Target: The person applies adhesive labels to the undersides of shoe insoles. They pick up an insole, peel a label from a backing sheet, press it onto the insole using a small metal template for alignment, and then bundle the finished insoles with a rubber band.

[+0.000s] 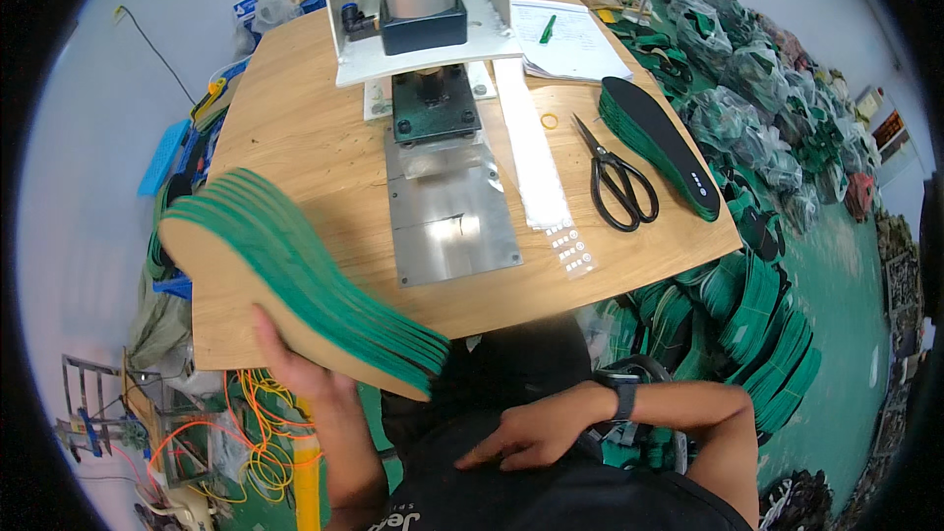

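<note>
My left hand (295,364) grips a thick stack of insoles (305,270) from below, over the table's left front edge. The stack is tilted, with green layered edges and a tan face turned toward me. My thumb shows on the tan face; the other fingers are hidden behind. Close to my black shirt, my right hand (536,433) holds nothing, its index finger stretched out and the others loosely bent. A press (423,20) stands in front of me, its dark pressing block (433,108) above a shiny metal plate (457,221).
Right of the plate lie a white strip of stickers (536,157), black-handled scissors (621,182), a rubber band (550,121) and another insole stack (664,147). An open notebook (580,49) with a green pen (548,29) lies behind. Bagged and loose insoles (747,324) cover the floor to the right.
</note>
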### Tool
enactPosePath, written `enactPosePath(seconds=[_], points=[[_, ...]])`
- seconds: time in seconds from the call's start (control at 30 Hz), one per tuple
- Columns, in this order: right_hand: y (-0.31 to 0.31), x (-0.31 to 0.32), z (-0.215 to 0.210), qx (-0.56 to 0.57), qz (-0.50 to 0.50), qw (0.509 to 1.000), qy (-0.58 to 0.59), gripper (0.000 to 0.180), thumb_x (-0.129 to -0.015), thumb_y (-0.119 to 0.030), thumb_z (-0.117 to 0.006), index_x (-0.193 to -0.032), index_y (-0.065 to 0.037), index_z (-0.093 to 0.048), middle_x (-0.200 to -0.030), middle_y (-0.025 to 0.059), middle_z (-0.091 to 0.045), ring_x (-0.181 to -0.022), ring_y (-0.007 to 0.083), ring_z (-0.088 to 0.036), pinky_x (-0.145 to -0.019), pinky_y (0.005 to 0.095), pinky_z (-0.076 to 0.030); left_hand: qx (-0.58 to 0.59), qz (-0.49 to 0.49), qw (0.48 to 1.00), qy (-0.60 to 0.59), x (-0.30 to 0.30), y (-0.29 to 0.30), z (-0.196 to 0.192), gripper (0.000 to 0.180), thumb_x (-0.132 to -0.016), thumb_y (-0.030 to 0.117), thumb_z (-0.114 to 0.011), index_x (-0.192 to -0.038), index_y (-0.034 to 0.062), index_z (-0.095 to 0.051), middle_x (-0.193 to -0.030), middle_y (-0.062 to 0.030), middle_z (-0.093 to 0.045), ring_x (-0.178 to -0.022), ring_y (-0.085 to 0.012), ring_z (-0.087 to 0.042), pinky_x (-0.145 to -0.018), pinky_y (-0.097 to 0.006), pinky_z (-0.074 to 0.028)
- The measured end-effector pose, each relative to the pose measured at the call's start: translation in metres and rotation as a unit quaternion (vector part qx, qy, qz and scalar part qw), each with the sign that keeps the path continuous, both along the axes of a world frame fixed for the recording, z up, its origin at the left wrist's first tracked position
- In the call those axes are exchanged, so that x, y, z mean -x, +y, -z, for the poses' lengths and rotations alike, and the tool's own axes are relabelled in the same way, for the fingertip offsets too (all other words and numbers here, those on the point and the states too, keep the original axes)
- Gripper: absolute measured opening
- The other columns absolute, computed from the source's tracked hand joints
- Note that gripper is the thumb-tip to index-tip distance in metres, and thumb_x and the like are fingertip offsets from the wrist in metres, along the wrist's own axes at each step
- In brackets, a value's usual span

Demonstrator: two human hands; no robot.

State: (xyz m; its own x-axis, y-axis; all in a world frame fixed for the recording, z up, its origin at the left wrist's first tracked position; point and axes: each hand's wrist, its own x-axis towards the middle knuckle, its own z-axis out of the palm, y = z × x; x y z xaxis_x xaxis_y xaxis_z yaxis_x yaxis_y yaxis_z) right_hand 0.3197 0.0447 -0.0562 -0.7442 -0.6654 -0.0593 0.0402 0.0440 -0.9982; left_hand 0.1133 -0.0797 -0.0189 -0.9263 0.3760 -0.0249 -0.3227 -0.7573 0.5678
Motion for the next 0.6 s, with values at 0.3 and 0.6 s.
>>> enactPosePath(seconds=[0.3,0.6], points=[[0.036,0.053,-0.038,0.118,0.382,0.910,0.112,0.037,-0.099,-0.024,-0.049,-0.125,0.002,-0.049,-0.111,0.0086,-0.058,-0.098,0.0138,-0.053,-0.087,0.0295,-0.044,-0.073,0.204,0.975,0.049,-0.005,-0.004,0.067,0.044,-0.092,0.043,-0.051,-0.117,0.0063,-0.054,-0.096,-0.0160,-0.056,-0.087,-0.0269,-0.054,-0.071,-0.037,-0.046],[0.022,0.053,-0.040,0.143,0.095,0.984,-0.050,0.079,-0.075,-0.041,-0.078,-0.127,0.007,-0.045,-0.115,0.0131,-0.058,-0.108,0.0188,-0.053,-0.092,0.0308,-0.041,-0.044,0.415,0.692,0.589,0.016,0.022,-0.015,0.022,-0.095,0.031,-0.050,-0.092,0.0111,-0.059,-0.110,-0.0175,-0.058,-0.112,-0.0346,-0.049,-0.100,-0.048,-0.034]])
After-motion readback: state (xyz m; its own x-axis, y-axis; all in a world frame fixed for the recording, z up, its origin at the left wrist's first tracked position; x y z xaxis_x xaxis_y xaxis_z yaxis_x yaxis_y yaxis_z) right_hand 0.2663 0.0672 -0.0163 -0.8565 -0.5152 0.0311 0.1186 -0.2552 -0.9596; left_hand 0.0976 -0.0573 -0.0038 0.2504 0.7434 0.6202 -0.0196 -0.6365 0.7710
